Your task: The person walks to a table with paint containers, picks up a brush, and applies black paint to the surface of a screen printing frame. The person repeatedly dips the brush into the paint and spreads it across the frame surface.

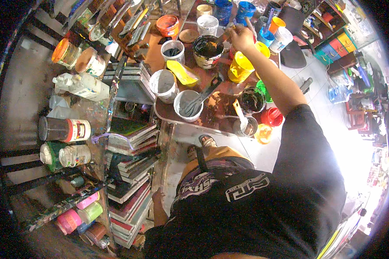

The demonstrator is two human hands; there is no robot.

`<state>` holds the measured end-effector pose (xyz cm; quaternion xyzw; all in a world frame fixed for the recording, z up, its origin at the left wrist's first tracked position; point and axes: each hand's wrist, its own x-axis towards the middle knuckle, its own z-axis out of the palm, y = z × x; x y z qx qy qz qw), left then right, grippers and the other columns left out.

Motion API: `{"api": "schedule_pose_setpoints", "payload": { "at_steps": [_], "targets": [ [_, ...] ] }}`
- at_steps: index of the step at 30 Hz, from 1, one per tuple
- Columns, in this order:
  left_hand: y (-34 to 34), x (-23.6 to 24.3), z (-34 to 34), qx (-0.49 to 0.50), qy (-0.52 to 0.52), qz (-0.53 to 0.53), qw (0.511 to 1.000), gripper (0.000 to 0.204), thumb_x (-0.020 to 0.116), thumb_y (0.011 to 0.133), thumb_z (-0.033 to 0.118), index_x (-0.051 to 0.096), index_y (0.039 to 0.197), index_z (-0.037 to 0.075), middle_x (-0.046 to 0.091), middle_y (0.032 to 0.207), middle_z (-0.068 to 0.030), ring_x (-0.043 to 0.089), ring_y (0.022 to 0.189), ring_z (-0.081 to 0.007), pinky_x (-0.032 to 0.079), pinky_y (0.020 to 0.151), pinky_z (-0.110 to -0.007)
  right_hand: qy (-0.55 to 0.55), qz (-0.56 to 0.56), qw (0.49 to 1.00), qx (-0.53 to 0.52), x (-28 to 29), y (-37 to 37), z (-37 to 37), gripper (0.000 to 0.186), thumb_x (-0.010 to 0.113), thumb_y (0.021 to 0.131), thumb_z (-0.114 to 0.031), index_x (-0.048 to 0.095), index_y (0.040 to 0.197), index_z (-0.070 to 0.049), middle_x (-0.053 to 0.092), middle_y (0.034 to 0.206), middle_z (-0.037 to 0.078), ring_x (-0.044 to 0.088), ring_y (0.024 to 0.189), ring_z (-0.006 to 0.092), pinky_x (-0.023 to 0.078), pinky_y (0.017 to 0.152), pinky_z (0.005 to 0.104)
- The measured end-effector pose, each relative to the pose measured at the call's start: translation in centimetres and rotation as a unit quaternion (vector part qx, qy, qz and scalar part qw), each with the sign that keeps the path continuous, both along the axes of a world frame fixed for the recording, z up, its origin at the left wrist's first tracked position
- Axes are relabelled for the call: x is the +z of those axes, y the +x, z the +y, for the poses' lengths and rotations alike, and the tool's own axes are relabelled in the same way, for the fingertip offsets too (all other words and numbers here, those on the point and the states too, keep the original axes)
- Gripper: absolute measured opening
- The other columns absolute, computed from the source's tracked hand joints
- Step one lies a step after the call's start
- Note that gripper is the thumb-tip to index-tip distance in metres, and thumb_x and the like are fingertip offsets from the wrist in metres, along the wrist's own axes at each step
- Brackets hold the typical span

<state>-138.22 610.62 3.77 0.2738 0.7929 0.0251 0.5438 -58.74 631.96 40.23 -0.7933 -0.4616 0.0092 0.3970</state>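
My right hand [241, 38] reaches over the table, fingers closed on a putty-knife-like tool [223, 36] above a black-rimmed bucket of dark paint [207, 53]. A yellow bucket [239, 67] sits below my wrist, and a white cup [207, 25] stands behind the dark bucket. Nearer me are a white bucket of grey paint [187, 108] with a black stirrer, a yellow plastic piece [181, 73] and a pot with a light-handled spatula [245, 126]. My left hand [157, 196] hangs low at the left, beside stacked screens; its fingers cannot be made out.
A paint-stained shelf [93, 112] with jars and bottles runs along my left, beside stacked flat frames [129, 198]. The table's front edge [190, 124] is before my legs. A black chair [294, 56], coloured drawers [337, 45] and a water jug [338, 94] are at the right.
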Motion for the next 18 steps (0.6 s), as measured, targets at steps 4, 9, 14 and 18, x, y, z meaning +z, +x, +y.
{"api": "schedule_pose_setpoints", "payload": {
  "at_steps": [4, 9, 14, 18],
  "targets": [
    [-0.4, -1.1, -0.9, 0.014, -0.006, -0.001, 1.0, 0.061, 0.064, 0.078, 0.045, 0.052, 0.114, -0.002, 0.062, 0.093, -0.0178, 0.063, 0.075, -0.0288, 0.048, 0.056, -0.045, -0.02, -0.061, 0.997, 0.031, 1.6, -2.0, -0.4, 0.026, 0.052, 0.088, -0.024, 0.066, 0.081, -0.004, 0.066, 0.069, 0.009, 0.063, 0.062, 0.0188, 0.05, 0.061, 0.0316],
    [-0.4, -1.1, -0.7, 0.018, -0.014, -0.002, 1.0, 0.058, 0.065, 0.077, 0.045, 0.054, 0.109, -0.002, 0.064, 0.087, -0.0169, 0.063, 0.07, -0.0263, 0.048, 0.051, -0.041, -0.004, -0.098, 0.995, 0.003, 2.8, -2.2, -0.6, 0.02, 0.055, 0.085, -0.022, 0.065, 0.083, -0.004, 0.066, 0.078, 0.013, 0.064, 0.071, 0.0247, 0.05, 0.066, 0.035],
    [-0.9, -1.7, -0.5, 0.036, -0.012, -0.01, 0.999, 0.056, 0.065, 0.076, 0.046, 0.056, 0.105, -0.002, 0.065, 0.08, -0.0159, 0.064, 0.066, -0.0238, 0.047, 0.045, -0.038, 0.036, -0.031, 0.997, 0.055, 2.8, -3.4, -0.3, 0.02, 0.057, 0.079, -0.023, 0.064, 0.081, -0.005, 0.064, 0.081, 0.018, 0.062, 0.078, 0.0354, 0.049, 0.072, 0.0413],
    [-1.0, -1.4, -1.5, 0.031, -0.034, 0.011, 0.999, 0.058, 0.065, 0.076, 0.047, 0.055, 0.106, -0.002, 0.065, 0.082, -0.0155, 0.064, 0.067, -0.024, 0.047, 0.048, -0.04, -0.003, -0.108, 0.994, 0.018, 3.4, -3.0, 0.1, 0.019, 0.057, 0.08, -0.02, 0.065, 0.085, -0.004, 0.064, 0.081, 0.017, 0.062, 0.078, 0.033, 0.049, 0.072, 0.0404]
  ]
}}
